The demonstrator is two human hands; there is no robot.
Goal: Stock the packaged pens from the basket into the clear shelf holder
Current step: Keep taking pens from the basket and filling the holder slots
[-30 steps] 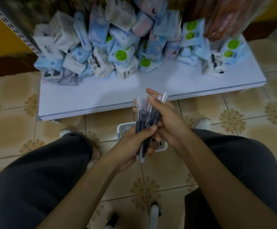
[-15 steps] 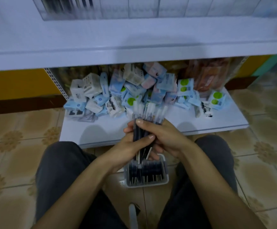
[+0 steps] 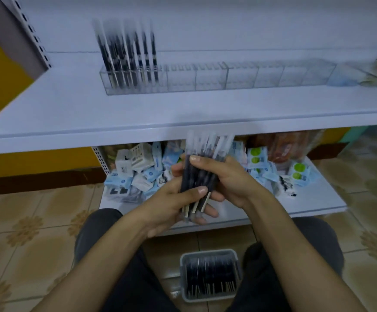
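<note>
You hold a bundle of packaged pens (image 3: 200, 174) upright between both hands, just in front of the lip of the upper shelf (image 3: 138, 109). Your left hand (image 3: 174, 206) grips the lower half, with the thumb across the front and the fingers curled behind. Your right hand (image 3: 230, 179) wraps the upper part from the right, its thumb laid over the dark barrels. The clear sleeve tops stick out above your fingers.

On the floor between your knees, the grey basket (image 3: 207, 253) has more pens lying in it. The clear shelf holder (image 3: 228, 79) stands on the white upper shelf, well apart from the bundle, and upright pens (image 3: 129, 52) fill its left end.

Behind your hands, the lower shelf (image 3: 306, 203) carries a heap of small boxes and packets (image 3: 138, 170). The floor (image 3: 25, 221) is beige tile with a flower pattern. At the left a yellow wall (image 3: 1, 86) runs down to a dark skirting.
</note>
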